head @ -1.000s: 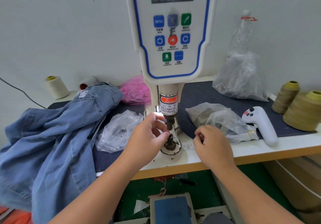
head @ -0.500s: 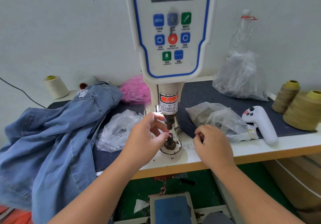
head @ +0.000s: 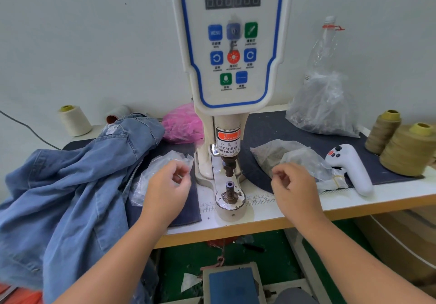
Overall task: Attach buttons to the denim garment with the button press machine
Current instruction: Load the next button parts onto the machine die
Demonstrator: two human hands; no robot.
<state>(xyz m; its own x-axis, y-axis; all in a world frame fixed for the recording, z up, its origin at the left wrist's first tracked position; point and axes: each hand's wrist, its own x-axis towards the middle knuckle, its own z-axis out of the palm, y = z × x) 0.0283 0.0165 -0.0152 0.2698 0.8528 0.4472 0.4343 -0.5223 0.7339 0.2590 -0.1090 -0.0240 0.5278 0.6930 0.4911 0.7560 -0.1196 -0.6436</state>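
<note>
Withdrawn from the lower die (head: 230,189), left hand (head: 166,191) is being held loosely curled, contents indiscernible; right hand (head: 295,190) likewise. Denim garment (head: 70,185) is being left heaped at surface's left edge, unloaded; loading judged complete.

I see my left hand (head: 165,192) and right hand (head: 295,190) bare, both forearms uncovered, no sleeves, gloves or rings showing.

Our left hand (head: 165,185) has drawn back left from the lower die (head: 230,189), which now stands bare; our right hand (head: 293,185) edged right.
</note>
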